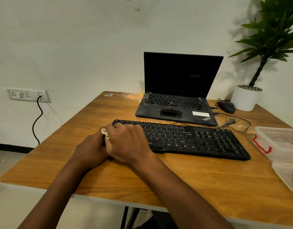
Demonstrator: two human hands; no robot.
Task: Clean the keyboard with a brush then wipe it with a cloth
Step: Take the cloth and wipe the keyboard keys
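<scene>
Forearms (175, 187) converge low. Right hand (127, 142) fingers (121, 128) bunch the cream cloth (104, 133) onto the keyboard (200, 139), left end: wiping stage, I judge. Left hand (91, 149) braces alongside on the surface (142, 179), probably steadying; its grip hidden.

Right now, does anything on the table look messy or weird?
Yes. An orange smear marks the table just left of the laptop, and the laptop's palm rest looks dusty and scuffed.

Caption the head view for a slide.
Right hand holds cream cloth on left end of black keyboard; left hand alongside.
</scene>
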